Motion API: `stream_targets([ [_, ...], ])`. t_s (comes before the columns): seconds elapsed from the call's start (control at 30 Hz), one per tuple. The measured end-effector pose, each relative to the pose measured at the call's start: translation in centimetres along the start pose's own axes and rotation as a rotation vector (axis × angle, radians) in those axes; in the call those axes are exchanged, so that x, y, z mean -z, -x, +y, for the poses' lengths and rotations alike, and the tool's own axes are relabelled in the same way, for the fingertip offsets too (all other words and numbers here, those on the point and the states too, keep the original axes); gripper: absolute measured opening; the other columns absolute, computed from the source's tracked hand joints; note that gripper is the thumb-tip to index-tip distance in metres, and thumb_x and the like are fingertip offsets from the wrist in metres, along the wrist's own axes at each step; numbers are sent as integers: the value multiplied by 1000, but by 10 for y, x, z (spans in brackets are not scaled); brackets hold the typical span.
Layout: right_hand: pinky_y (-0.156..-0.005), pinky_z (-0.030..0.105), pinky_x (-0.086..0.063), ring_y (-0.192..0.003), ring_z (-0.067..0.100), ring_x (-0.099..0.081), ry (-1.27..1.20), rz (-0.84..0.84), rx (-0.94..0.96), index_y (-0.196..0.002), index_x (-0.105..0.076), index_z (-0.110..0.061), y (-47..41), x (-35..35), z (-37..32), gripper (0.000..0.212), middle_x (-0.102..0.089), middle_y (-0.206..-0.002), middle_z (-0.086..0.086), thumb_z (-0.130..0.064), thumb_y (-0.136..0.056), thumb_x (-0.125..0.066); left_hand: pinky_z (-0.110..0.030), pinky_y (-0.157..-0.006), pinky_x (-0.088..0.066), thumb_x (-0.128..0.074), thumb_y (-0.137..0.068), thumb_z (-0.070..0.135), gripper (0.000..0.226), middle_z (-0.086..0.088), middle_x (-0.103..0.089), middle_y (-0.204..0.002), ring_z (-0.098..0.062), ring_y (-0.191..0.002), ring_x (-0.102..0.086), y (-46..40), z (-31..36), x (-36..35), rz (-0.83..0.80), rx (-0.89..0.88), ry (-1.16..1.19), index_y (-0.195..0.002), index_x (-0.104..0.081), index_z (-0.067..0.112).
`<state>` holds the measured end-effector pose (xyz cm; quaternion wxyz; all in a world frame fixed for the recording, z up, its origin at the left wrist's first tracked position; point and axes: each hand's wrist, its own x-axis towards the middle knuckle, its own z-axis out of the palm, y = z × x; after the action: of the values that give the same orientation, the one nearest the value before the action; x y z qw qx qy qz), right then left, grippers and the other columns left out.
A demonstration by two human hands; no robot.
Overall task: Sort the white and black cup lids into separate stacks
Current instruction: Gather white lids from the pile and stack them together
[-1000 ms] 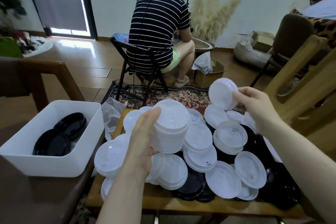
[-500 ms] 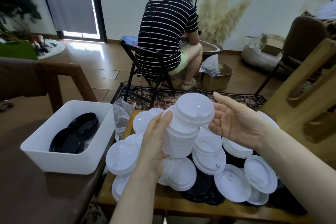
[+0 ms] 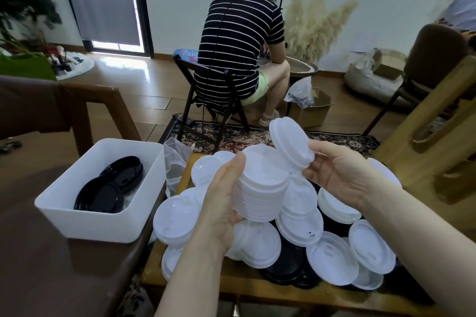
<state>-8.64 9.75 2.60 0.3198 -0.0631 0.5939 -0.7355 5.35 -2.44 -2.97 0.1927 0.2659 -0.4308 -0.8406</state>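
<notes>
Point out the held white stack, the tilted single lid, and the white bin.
white lid stack [image 3: 260, 188], head view, ribbed side of stack
single white lid [image 3: 291, 143], head view, flat top face
white bin [image 3: 85, 226], head view, front wall

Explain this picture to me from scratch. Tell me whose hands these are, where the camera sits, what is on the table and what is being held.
There is no machine here. A person wears a wide-angle camera on the head, looking forward and down, so the two bare arms reaching in from the bottom are the wearer's own.

The left hand grips a tall stack of white round plastic cup lids. The right hand holds a single white plastic lid, tilted, just above the top of that stack.

Below them, a low wooden table is covered with loose white lids lying over black plastic lids. To the left, a white rectangular plastic bin holds only black lids.

Behind, another person in a striped shirt sits on a folding chair, facing away.
</notes>
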Motion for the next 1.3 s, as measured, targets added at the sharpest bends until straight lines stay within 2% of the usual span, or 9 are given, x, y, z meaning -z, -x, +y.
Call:
stream_targets([
  [0.2, -52, 25, -47, -59, 14, -55, 219, 7, 121, -88, -69, -7, 8, -15, 11, 13, -64, -66, 0, -8, -94, -57, -57, -91, -56, -79, -64, 65, 70, 5, -73, -117, -21, -112, -68, 0, -4, -1, 10, -51, -32, -124, -66, 31],
  [0.3, -54, 26, -42, -62, 11, -54, 350, 39, 163, -93, -71, -15, 8, -19, 17, 11, -66, -71, -7, -17, -94, -60, -58, -94, -54, -78, -62, 68, 76, 4, -72, -120, -21, -114, -67, 0, -5, -1, 3, -79, -20, -127, -64, 30],
  [0.5, -56, 25, -37, -69, 12, -51, 447, 35, 222, -98, -71, -20, 11, -19, 21, 12, -66, -84, -4, -21, -94, -60, -58, -92, -55, -73, -51, 79, 94, 1, -69, -126, -25, -118, -65, -2, -6, 2, 11, -99, -5, -131, -62, 30],
  [0.83, -52, 23, -35, -61, 10, -48, 426, 52, 250, -100, -72, -15, 13, -18, 18, 14, -63, -76, -6, -18, -93, -60, -58, -94, -54, -76, -61, 67, 79, 1, -71, -123, -25, -116, -66, -4, -7, 2, 4, -73, 18, -127, -63, 27],
  [1.0, -57, 23, -49, -61, 8, -59, 341, 5, 294, -97, -72, -16, 13, -17, 3, 19, -70, -74, -3, -12, -98, -53, -58, -98, -52, -71, -63, 62, 66, 6, -73, -118, -22, -115, -66, -6, -5, 5, -13, -23, -2, -121, -67, 31],
  [1.1, -68, 28, -48, -73, 14, -59, 516, -2, 376, -96, -74, -21, 8, -13, -14, 23, -72, -89, 11, -15, -99, -52, -57, -98, -51, -69, -66, 61, 63, 5, -75, -113, -20, -110, -69, -4, -3, 5, -48, 41, -15, -120, -68, 28],
  [1.13, -70, 29, -46, -77, 16, -58, 617, -30, 399, -96, -75, -22, 6, -13, -19, 22, -72, -95, 11, -17, -99, -54, -56, -98, -53, -68, -66, 61, 64, 5, -76, -112, -19, -108, -69, -3, -3, 3, -58, 66, -19, -120, -68, 27],
  [1.23, -73, 19, -50, -81, 5, -64, 831, -189, 384, -97, -76, -21, 4, -21, -26, 18, -74, -95, -1, -17, -96, -58, -46, -86, -59, -68, -67, 61, 64, 5, -76, -110, -16, -103, -71, 0, -3, 0, -82, 114, -10, -120, -68, 25],
  [1.3, -80, 22, -53, -87, 6, -67, 893, -232, 376, -96, -75, -21, 3, -28, -20, 14, -75, -95, -4, -18, -94, -62, -42, -78, -60, -69, -66, 60, 63, 4, -76, -110, -16, -101, -72, 1, -3, -2, -86, 124, 17, -119, -69, 25],
])
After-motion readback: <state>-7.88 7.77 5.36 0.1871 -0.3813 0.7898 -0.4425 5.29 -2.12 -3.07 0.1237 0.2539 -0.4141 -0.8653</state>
